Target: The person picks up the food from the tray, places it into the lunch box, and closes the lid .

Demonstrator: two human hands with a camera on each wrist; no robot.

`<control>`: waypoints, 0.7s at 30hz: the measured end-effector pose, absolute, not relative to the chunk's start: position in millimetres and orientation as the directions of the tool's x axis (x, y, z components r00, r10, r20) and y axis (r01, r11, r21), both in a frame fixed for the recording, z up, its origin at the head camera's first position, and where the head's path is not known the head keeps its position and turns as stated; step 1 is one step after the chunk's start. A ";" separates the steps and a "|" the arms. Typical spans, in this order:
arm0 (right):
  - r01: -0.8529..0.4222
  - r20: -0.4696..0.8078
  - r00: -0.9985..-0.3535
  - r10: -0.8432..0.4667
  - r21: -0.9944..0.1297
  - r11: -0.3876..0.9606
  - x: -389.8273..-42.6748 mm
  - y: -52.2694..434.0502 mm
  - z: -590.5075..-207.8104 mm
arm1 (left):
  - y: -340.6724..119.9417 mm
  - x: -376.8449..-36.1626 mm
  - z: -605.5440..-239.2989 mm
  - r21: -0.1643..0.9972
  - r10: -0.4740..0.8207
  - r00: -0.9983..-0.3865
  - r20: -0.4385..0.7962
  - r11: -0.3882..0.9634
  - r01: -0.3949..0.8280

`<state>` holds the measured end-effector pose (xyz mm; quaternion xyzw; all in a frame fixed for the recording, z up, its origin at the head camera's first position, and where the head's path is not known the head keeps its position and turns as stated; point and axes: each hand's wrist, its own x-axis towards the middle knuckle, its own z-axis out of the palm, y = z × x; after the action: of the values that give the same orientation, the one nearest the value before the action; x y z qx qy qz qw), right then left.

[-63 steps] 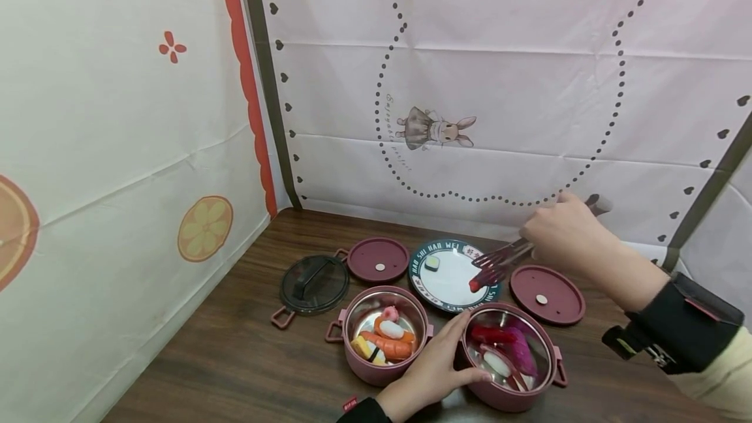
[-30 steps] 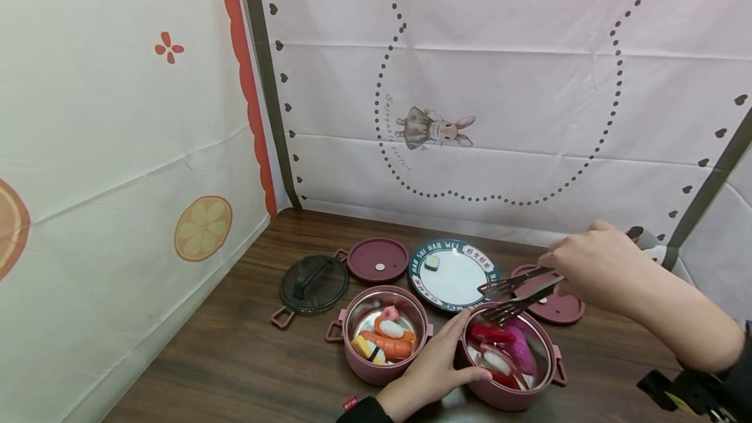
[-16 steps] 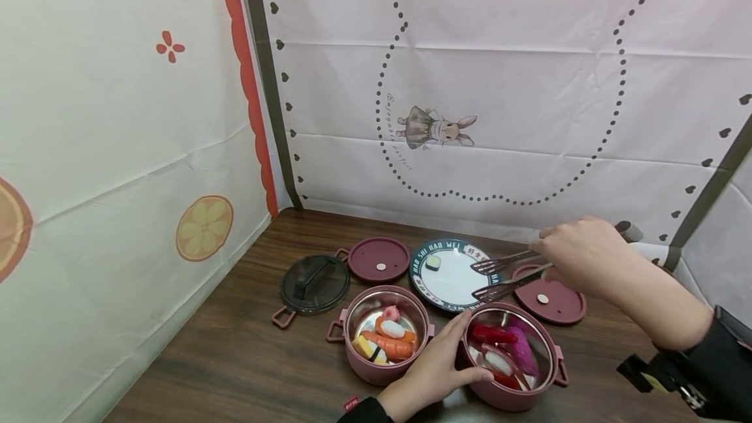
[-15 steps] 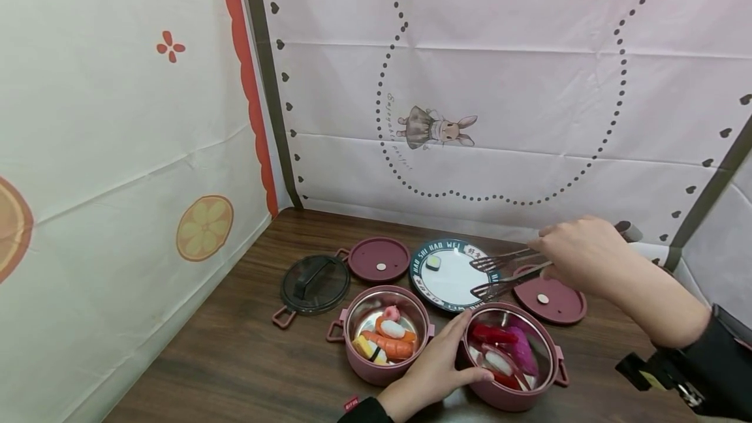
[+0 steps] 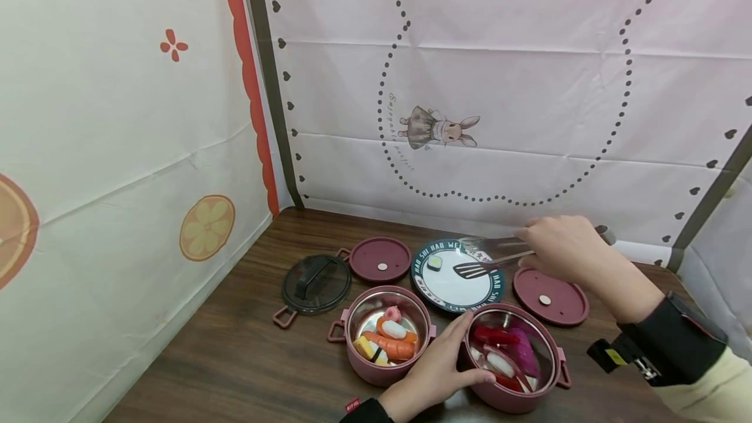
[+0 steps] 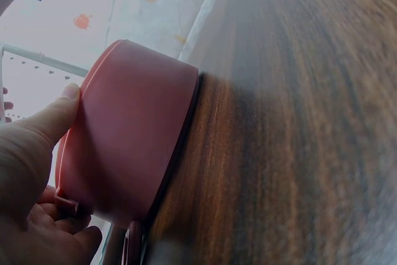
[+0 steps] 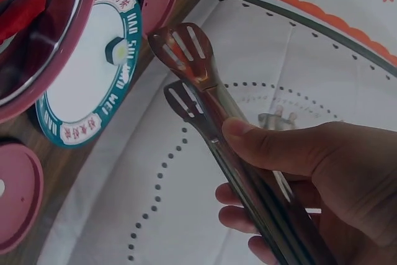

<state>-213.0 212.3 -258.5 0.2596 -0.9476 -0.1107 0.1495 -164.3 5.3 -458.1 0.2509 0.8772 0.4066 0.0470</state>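
My right hand (image 5: pixel 561 247) grips metal tongs (image 5: pixel 482 267), whose slotted heads hang over the white plate (image 5: pixel 464 289) with a blue-green lettered rim. Nothing sits between the heads in the right wrist view, where the tongs (image 7: pixel 214 107) stand slightly apart. A small pale green toy food piece (image 5: pixel 435 262) lies on the plate's left side. My left hand (image 5: pixel 431 374) holds the side of the right pink pot (image 5: pixel 511 403), thumb at its wall in the left wrist view. Inside that pot are a red piece (image 5: pixel 495 335), a purple piece (image 5: pixel 525 352) and a white oval piece (image 5: pixel 499 363).
Left of my hand stands another pink pot (image 5: pixel 376 374), with toy sushi and an orange shrimp piece (image 5: pixel 390 346) inside. Behind it are a dark clear lid (image 5: pixel 317 284) and a round maroon lid (image 5: pixel 378 258). A second maroon lid (image 5: pixel 552 299) lies right of the plate.
The tongs carried a red piece from the plate to the right pot and let it go there. They then moved back left over the plate. My left hand stayed at the pot.
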 end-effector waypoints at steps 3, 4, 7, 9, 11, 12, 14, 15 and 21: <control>-0.461 0.227 -0.823 -0.521 0.271 0.845 -218.7 208.9 -262.9 | 5.0 -164.3 -458.0 0.738 0.480 -0.869 0.118 0.544 0.400; -0.462 0.226 -0.823 -0.521 0.267 0.846 -221.0 207.7 -264.7 | 4.8 -164.3 -458.0 0.739 0.480 -0.870 0.115 0.544 0.398; -0.462 0.226 -0.825 -0.518 0.257 0.849 -228.5 203.2 -270.6 | 4.4 -164.4 -458.0 0.745 0.481 -0.870 0.103 0.542 0.388; -0.461 0.224 -0.829 -0.513 0.247 0.852 -233.6 199.9 -275.1 | 4.3 -164.5 -458.2 0.748 0.482 -0.871 0.098 0.542 0.384; -0.461 0.223 -0.831 -0.509 0.234 0.856 -238.3 196.5 -279.6 | 4.5 -164.8 -458.5 0.748 0.483 -0.870 0.097 0.541 0.384; -0.460 0.222 -0.834 -0.506 0.227 0.858 -240.6 195.0 -281.8 | 4.6 -164.9 -458.6 0.747 0.483 -0.870 0.098 0.541 0.385; -0.460 0.216 -0.838 -0.501 0.214 0.862 -244.5 192.2 -286.0 | 4.7 -165.1 -459.0 0.745 0.483 -0.870 0.100 0.544 0.388; -0.459 0.213 -0.840 -0.499 0.211 0.863 -246.2 191.0 -287.8 | 4.7 -165.3 -459.2 0.743 0.483 -0.870 0.101 0.545 0.388; -0.437 0.165 -0.868 -0.468 0.190 0.879 -256.4 185.2 -297.8 | 4.3 -166.1 -459.9 0.744 0.484 -0.870 0.101 0.543 0.388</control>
<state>-256.4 185.2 -297.8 0.2347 -0.9637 -0.0733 0.1037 -166.1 4.3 -459.9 0.2487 0.8765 0.4081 0.0584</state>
